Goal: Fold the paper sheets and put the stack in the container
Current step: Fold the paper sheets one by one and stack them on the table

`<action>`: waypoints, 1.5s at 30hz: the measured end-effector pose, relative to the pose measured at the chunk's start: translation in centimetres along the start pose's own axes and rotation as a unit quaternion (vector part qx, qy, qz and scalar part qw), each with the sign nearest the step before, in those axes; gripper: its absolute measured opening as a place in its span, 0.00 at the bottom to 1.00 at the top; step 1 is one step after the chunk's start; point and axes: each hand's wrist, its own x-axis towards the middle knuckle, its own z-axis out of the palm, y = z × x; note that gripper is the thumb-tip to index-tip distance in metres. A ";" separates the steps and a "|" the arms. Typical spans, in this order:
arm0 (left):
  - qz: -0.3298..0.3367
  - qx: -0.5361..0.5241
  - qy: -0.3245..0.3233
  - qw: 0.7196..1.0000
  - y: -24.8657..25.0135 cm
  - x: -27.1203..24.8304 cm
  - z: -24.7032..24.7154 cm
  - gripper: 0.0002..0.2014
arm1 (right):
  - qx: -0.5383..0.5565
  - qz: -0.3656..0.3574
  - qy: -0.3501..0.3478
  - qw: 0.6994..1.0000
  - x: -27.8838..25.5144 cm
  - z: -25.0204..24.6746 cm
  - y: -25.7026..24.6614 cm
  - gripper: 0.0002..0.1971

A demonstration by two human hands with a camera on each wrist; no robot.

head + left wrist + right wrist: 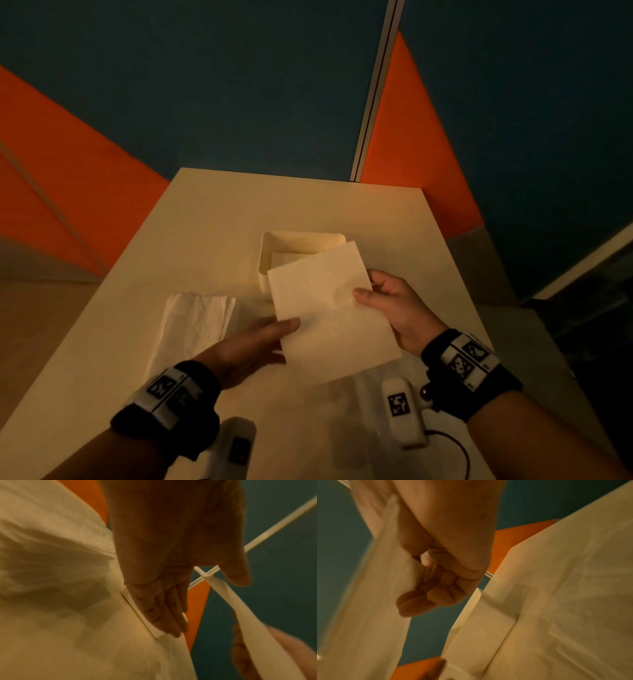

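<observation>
Both wrists came in at six o'clock. Just beyond them, the right hand (pixel 390 308) pinched a folded sheet (pixel 329 308) between thumb and curled fingers (pixel 419 601), lifted above the desk (pixel 212 212). The left hand (pixel 250 346) kept its fingers straight and together, touching the sheet's near-left edge. At nine o'clock lay more paper sheets (pixel 195 325). At twelve o'clock stood the container (pixel 267 260). I judged the folding to be still underway; next, the sheet needs aligned edges and a pressed crease.

A pale table (pixel 212 219) fills the lower middle of the head view. On it, a square white container (pixel 270 253) sits at centre; a stack of folded sheets (pixel 195 325) lies lower left of it.
</observation>
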 end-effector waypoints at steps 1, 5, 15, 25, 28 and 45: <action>0.013 -0.041 0.015 0.999 0.3 0.2 0.4 0.28 | 0.015 0.000 0.002 1.000 0.0 0.2 0.2 0.10; 0.089 -0.090 0.065 0.990 1.3 0.8 0.2 0.33 | 0.065 0.018 -0.012 0.998 -0.3 0.1 1.0 0.13; 0.120 -0.013 0.061 0.991 2.2 0.3 -0.9 0.10 | 0.156 0.073 -0.020 0.985 -0.8 -0.8 1.1 0.17; 0.050 -0.012 -0.043 0.998 3.1 -1.4 -1.0 0.19 | -0.029 0.045 -0.110 0.993 -0.9 0.0 0.7 0.25; 0.043 0.057 -0.095 0.993 2.7 -1.3 -0.4 0.14 | -0.091 0.030 -0.159 0.983 -0.8 1.1 0.4 0.27; 0.088 -0.040 0.323 0.941 -2.2 -6.6 -8.7 0.20 | -0.405 0.085 0.093 0.906 0.6 -7.7 6.5 0.15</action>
